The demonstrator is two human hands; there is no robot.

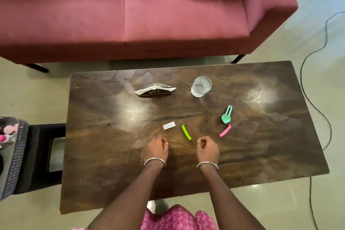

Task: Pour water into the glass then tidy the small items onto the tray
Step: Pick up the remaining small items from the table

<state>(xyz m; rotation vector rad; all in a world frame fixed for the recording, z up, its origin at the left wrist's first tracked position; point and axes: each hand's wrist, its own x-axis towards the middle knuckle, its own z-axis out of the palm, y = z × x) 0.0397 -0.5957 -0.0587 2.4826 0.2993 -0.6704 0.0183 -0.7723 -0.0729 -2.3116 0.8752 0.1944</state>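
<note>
the person's pink patterned clothing shows at the near edge, and both forearms reach out over a dark wooden table [261, 145]. each wrist wears a silver bangle [154, 161]. the left hand [156, 148] and the right hand [208, 148] sit side by side but apart over the near middle of the table, each with its fingers curled in toward the palm and nothing visible in its grasp.

just beyond and between the hands lies a green clip [186, 132], flat on the wood. left of it is a small white packet [169, 125]. to the right, near the right hand, a pink clip [225, 130] lies just below a teal scoop [226, 115].

further back the glass [201, 87] stands upright; whether it holds water cannot be told. left of it, well apart, is a dark napkin holder [155, 90] with white napkins.

off the table's left side, a woven basket [16, 157] rests on a black stool [43, 155]. a red sofa [130, 15] sits behind the table, and a black cable [325, 43] trails across the floor at right.
</note>
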